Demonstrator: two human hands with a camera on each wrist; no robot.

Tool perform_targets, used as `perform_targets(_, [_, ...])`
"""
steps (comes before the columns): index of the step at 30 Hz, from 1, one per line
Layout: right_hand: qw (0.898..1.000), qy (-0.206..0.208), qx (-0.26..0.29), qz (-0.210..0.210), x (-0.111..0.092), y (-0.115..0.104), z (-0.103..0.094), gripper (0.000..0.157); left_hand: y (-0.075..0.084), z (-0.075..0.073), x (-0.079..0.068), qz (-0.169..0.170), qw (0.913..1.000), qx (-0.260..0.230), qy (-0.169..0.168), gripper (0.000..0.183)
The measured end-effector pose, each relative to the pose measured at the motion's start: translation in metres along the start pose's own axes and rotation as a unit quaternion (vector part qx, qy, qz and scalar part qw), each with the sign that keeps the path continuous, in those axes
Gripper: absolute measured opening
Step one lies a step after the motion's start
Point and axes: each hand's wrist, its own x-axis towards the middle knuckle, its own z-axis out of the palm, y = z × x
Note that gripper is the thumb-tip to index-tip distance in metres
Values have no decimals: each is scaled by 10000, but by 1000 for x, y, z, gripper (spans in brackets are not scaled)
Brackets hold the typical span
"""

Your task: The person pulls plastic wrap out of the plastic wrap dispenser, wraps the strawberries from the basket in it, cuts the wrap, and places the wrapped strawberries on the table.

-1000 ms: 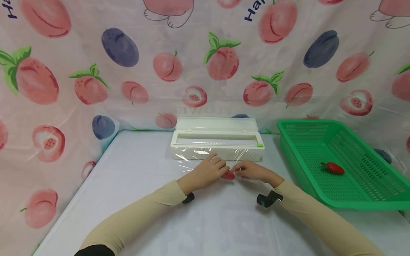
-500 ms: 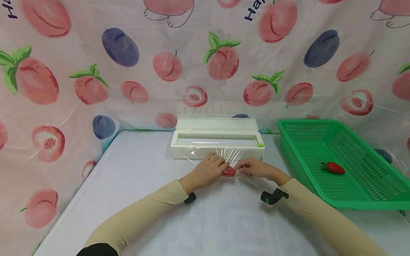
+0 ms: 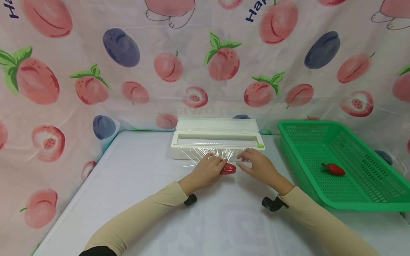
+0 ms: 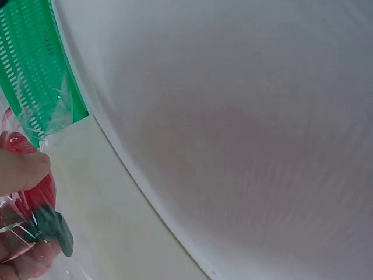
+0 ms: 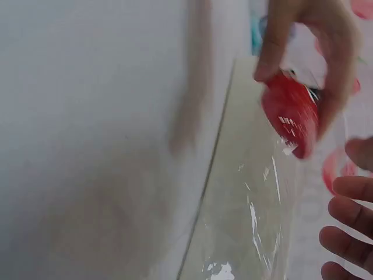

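Observation:
My left hand (image 3: pixel 207 170) grips a red pepper (image 3: pixel 229 169) just in front of the white cling film dispenser (image 3: pixel 216 125). Clear cling film (image 3: pixel 221 153) runs in stretched creases from the dispenser's front edge to the pepper. In the left wrist view, film covers the pepper (image 4: pixel 38 195), and its dark green stem shows by the thumb. My right hand (image 3: pixel 258 165) is just right of the pepper, its fingers spread and apart from it. The right wrist view shows those right fingers (image 5: pixel 349 242) holding nothing, with shiny film (image 5: pixel 253 219) near them.
A green slotted basket (image 3: pixel 298 170) stands on the right, with another red pepper (image 3: pixel 335 169) inside. The dispenser's lid is up, and a small green slider (image 3: pixel 260 146) sits at its right end. A fruit-print curtain (image 3: pixel 153 96) hangs behind the white table (image 3: pixel 144 156).
My right hand has let go beside the pepper, opened its fingers and moved slightly up and right. The pepper in my left hand has shifted a little toward the dispenser; the film now looks more gathered.

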Motion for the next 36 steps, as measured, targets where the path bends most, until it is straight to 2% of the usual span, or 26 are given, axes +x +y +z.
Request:
perform_targets(3, [9948, 196, -650, -755, -1, -7, 8, 34, 0, 2, -1, -11, 9998, 32, 203, 45])
perform_targets(6, [9894, 164, -1024, -1019, -1, -10, 15, 45, 2, 1, -2, -82, 9997, 40, 245, 46])
perform_targets(9, [9874, 111, -1238, -978, -1, -10, 20, 46, 2, 0, -3, -162, 9997, 44, 177, 47])
perform_targets(14, [9896, 35, -1193, -804, 1, -13, 22, 40, 2, 1, -3, -275, 9996, -13, -47, 50])
perform_targets(16, [9907, -12, -1130, -761, 2, -14, 22, 39, 1, -1, -4, -480, 9986, -105, -185, 55])
perform_targets(18, [9920, -70, -1054, -695, 3, -14, 21, 38, 0, -2, -6, -823, 9960, -125, -337, 64])
perform_targets(21, [9938, -136, -959, -551, 3, -15, 20, 37, -1, -7, -8, -1218, 9921, 42, -285, 73])
perform_targets(23, [9947, -143, -903, -476, 2, -15, 20, 37, 0, -10, -10, -1164, 9930, 204, -24, 72])
perform_targets(25, [9952, -89, -860, -450, 2, -15, 19, 37, 3, -12, -11, -909, 9948, 351, 287, 68])
perform_targets(27, [9955, 18, -812, -488, 1, -15, 19, 37, 6, -13, -11, -688, 9959, 396, 432, 64])
perform_targets(29, [9951, 128, -796, -575, 1, -15, 19, 37, 7, -11, -11, -637, 9965, 400, 368, 62])
perform_targets(36, [9934, 209, -753, -841, 1, -13, 22, 35, 6, -5, -5, -850, 9959, 301, -91, 48])
